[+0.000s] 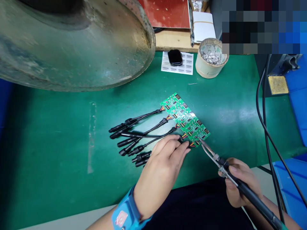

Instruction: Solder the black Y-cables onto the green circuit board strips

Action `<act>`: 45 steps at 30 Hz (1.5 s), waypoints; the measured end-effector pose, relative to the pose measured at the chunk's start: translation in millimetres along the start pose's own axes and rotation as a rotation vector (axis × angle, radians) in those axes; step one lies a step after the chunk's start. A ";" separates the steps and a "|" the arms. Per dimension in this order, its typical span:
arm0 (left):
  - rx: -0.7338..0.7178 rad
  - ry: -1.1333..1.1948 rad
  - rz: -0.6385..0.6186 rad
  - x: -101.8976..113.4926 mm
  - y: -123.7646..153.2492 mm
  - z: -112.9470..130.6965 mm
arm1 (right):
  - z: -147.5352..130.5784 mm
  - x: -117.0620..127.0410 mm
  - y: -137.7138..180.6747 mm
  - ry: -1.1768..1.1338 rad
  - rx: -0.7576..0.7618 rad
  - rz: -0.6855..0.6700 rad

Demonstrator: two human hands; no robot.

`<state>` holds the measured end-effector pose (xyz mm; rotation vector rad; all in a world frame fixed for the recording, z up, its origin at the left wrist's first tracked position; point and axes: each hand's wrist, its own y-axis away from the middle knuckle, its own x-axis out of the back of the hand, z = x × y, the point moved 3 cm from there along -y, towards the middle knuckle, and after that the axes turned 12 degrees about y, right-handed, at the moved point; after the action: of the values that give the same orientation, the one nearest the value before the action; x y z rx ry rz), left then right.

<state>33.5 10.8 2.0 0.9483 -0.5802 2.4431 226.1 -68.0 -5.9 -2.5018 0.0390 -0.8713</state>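
Note:
A strip of green circuit boards point(182, 116) with small digit displays lies slantwise on the bench. Black cables point(153, 127) run from its left edge, joined by short coloured wires. At the near end, my left hand point(165, 159) is closed, thumb and fingers pinching a black cable point(185, 143) close to its wires. My right hand point(242, 182) grips a soldering iron point(236, 182) that has a thin feed tube fixed along it. Its tip meets or hovers just over the nearest board; which one I cannot tell. The hand hides some cable ends.
A large metal lamp shade point(100, 51) hangs over the upper left. Behind the boards are a label sheet point(165, 67), a black watch-like piece point(175, 57) and a tape-roll cup point(207, 68) of solder scraps. Black cords point(265, 121) hang at right, near a yellow sponge point(278, 85).

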 end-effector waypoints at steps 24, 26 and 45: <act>0.075 -0.167 0.149 22.1 -2.1 -21.7 | -7.9 -19.1 -27.7 -0.008 0.070 -0.209; 0.070 -0.187 0.167 20.4 -1.9 -20.0 | -6.0 -20.0 -26.1 -0.040 0.057 -0.232; 0.165 -0.167 0.199 10.1 -1.2 -16.0 | -8.2 -26.3 -29.4 0.060 0.068 -0.269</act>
<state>19.3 22.9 -1.4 1.2240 -0.5592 2.6371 196.5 -40.9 -2.2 -2.4519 -0.3089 -1.0353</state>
